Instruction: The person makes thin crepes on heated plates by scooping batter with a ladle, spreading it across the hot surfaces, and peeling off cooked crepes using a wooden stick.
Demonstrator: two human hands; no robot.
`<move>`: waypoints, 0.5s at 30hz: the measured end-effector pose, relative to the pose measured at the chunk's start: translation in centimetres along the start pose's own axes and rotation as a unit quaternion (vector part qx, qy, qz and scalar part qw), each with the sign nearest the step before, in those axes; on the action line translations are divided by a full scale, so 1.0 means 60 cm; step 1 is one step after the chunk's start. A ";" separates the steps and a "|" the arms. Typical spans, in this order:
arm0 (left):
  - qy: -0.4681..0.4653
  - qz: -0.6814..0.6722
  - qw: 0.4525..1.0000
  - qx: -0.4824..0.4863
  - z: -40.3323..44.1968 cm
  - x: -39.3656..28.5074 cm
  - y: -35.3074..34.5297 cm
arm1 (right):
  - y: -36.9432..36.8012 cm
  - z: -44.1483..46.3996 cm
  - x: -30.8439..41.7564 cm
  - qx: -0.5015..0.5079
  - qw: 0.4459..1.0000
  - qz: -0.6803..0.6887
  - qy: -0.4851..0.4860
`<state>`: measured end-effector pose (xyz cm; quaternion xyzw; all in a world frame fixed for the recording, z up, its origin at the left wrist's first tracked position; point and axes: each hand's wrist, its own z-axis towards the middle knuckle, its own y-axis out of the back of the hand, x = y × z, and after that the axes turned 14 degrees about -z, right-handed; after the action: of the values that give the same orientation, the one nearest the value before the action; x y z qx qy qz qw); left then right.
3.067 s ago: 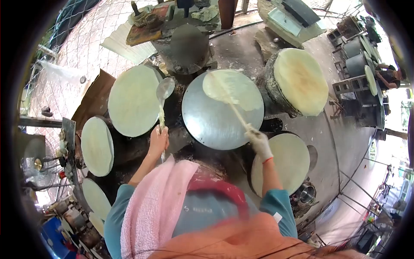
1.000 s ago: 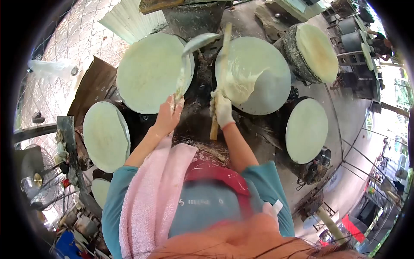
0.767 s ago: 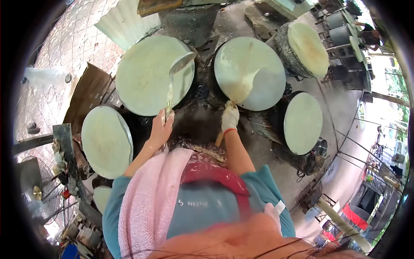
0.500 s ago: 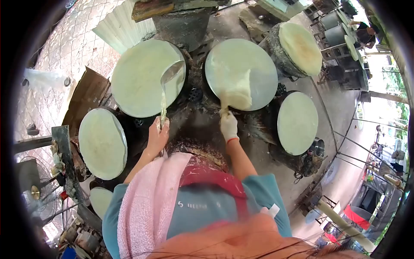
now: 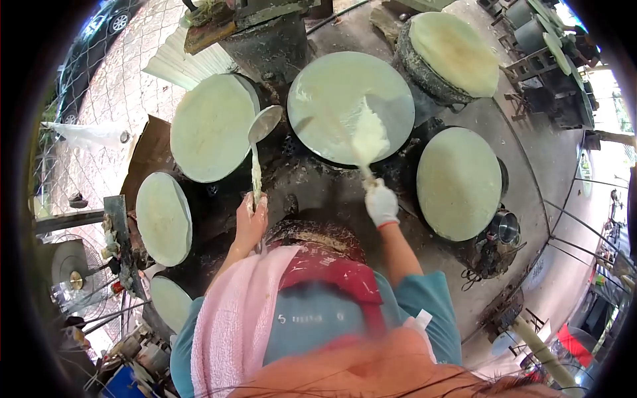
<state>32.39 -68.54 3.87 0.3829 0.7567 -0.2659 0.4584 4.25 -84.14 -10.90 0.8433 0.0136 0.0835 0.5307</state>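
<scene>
My left hand (image 5: 252, 222) is closed round the handle of a batter-coated metal ladle (image 5: 265, 124), whose bowl is raised near the right rim of a round griddle covered in pale batter (image 5: 213, 129). My right hand (image 5: 381, 202), in a white glove, grips a wooden spreader (image 5: 365, 169) that is blurred at its far end. The spreader reaches over the near edge of the middle round griddle (image 5: 401, 109). Pale batter (image 5: 325, 86) coats most of that griddle, with a thicker patch around the spreader and a bare grey area at the right.
More coated griddles stand at the left (image 5: 164, 219), lower left (image 5: 170, 303), right (image 5: 459, 184) and upper right (image 5: 454, 53). A metal pot (image 5: 505, 227) sits beside the right one. A fan (image 5: 76, 278) is at the far left, and a dark bucket (image 5: 265, 53) stands behind.
The batter now covers more of the middle griddle, its bare area reduced to the right. The spreader and my gloved hand have swung rightwards. The whole view has shifted.
</scene>
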 end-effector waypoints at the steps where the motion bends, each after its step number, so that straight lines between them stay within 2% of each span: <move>1: 0.003 -0.002 1.000 -0.011 -0.004 0.001 -0.007 | 0.016 0.025 -0.022 -0.039 0.999 0.006 -0.011; 2: -0.001 0.008 1.000 -0.014 -0.004 0.006 -0.011 | 0.031 0.053 -0.039 -0.077 0.997 0.012 -0.026; 5: 0.000 0.016 1.000 -0.011 0.005 0.015 -0.031 | 0.083 0.115 -0.052 -0.094 0.989 0.108 -0.048; 8: 0.034 -0.002 0.999 0.000 0.010 0.002 -0.056 | 0.018 0.084 -0.054 -0.085 0.971 0.222 0.022; 9: 0.035 0.001 0.999 0.003 0.010 -0.001 -0.061 | -0.001 0.044 -0.056 -0.084 0.975 0.192 0.066; 10: 0.035 0.002 0.999 0.004 0.014 -0.004 -0.066 | 0.040 0.000 -0.046 -0.045 0.993 0.103 0.030; 12: 0.042 -0.003 0.999 0.003 0.021 -0.003 -0.072 | -0.029 0.030 -0.090 -0.119 0.985 0.119 -0.029; 13: 0.050 -0.002 0.999 0.003 0.021 -0.003 -0.071 | 0.026 0.047 -0.083 -0.080 0.990 0.086 -0.073; 15: 0.053 0.004 0.999 -0.006 0.022 0.001 -0.071 | 0.080 0.123 -0.073 -0.094 0.991 0.043 -0.082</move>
<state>29.48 -71.93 3.49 0.3965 0.7799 -0.2392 0.4212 0.76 -93.34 -10.28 0.7937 -0.0746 0.0375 0.6026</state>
